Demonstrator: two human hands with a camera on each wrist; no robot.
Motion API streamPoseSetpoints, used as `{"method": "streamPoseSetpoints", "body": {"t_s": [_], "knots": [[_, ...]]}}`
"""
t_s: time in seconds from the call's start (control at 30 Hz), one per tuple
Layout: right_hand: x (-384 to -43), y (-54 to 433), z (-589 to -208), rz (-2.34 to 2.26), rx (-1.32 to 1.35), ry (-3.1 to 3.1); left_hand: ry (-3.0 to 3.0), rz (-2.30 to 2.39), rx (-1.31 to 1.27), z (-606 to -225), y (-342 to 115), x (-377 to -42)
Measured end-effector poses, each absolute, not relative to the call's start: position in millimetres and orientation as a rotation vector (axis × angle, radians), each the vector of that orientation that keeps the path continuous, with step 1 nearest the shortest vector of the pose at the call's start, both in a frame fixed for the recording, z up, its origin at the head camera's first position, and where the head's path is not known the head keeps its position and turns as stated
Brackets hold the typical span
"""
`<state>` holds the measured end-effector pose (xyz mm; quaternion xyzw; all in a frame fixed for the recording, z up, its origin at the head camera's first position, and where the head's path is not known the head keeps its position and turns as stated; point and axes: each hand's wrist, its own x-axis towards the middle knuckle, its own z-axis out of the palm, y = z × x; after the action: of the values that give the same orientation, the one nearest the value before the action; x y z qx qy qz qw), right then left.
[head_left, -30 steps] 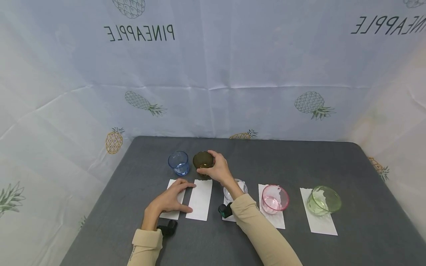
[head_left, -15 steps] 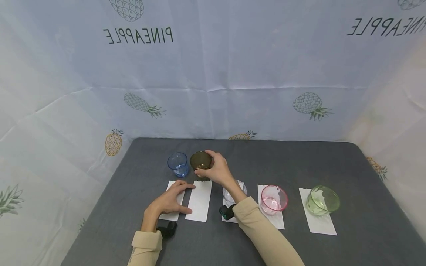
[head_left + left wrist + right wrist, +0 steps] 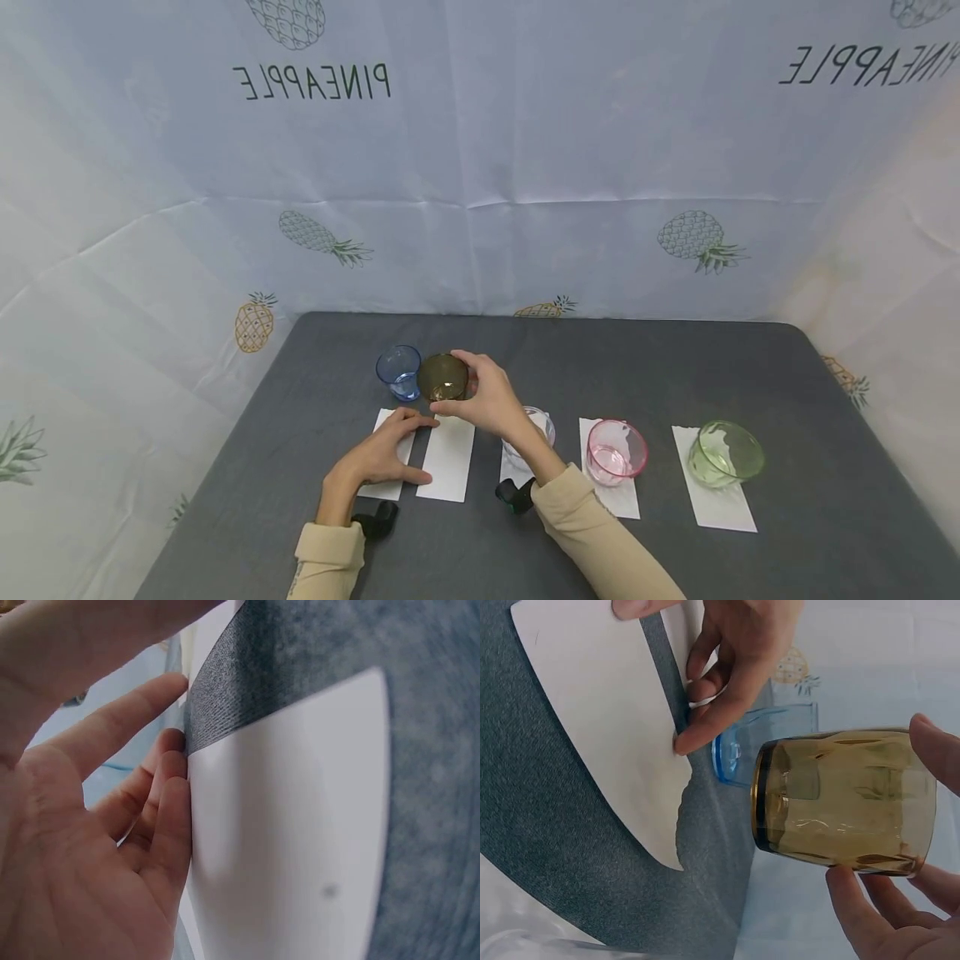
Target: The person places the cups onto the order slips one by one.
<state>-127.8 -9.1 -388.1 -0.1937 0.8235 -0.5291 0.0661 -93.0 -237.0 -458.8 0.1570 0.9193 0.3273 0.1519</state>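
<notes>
My right hand point(image 3: 487, 398) holds an amber glass tumbler point(image 3: 844, 802) by its sides, thumb opposite several fingers. In the right wrist view the tumbler appears raised off the table. A blue glass tumbler point(image 3: 398, 372) stands just left of it at the back. My left hand point(image 3: 378, 454) lies over the leftmost white paper strip point(image 3: 386, 490), which it partly hides. Its index finger and thumb reach to the edge of the second paper strip point(image 3: 447, 467). The left wrist view has the extended fingers point(image 3: 176, 817) resting along the paper.
To the right, a clear glass point(image 3: 547, 423), partly behind the right wrist, a pink glass point(image 3: 617, 450) and a green glass point(image 3: 726, 454) stand on white paper strips. The grey table point(image 3: 600, 358) meets a pineapple-print cloth point(image 3: 480, 142) at the back.
My right hand has carried the amber tumbler a little left and nearer, toward the top end of the second paper strip. The left hand has stayed in place.
</notes>
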Motion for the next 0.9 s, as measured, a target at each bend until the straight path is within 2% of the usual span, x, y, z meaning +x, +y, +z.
{"method": "streamPoseSetpoints", "body": {"t_s": [0.9], "knots": [[-90.5, -2.5, -383.5, -1.603, -0.635, 2.378, 2.620, 0.978, 0.347, -458.1, -234.0, -92.9]]}}
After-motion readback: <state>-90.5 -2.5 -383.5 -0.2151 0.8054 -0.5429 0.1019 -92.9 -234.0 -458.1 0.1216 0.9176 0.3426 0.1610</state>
